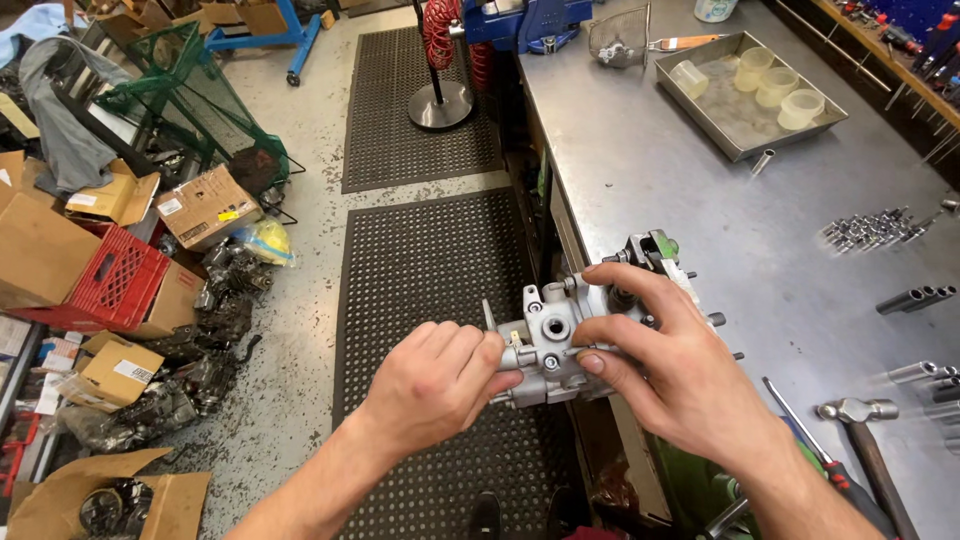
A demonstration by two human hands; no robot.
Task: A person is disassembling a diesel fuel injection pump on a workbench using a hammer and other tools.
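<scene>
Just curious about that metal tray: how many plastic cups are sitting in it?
4 plastic cups in the metal tray: one tipped at its left end, then three upright running diagonally rightward. None seems hidden.

Only 1 view is given, from a camera worn on the person's head. It looks steeply down and slightly forward, close over both hands: the left hand (pixel 437 385) sits at lower centre and the right hand (pixel 672 372) just right of it, with both forearms entering from the bottom edge. They meet at a grey metal pump housing (pixel 560 345) near the frame's centre. The steel workbench (pixel 700 210) fills the right half, running toward the upper right. The black perforated floor mat (pixel 430 290) runs up the middle, and cardboard boxes (pixel 205 205) crowd the left edge, farther from the lens.
</scene>
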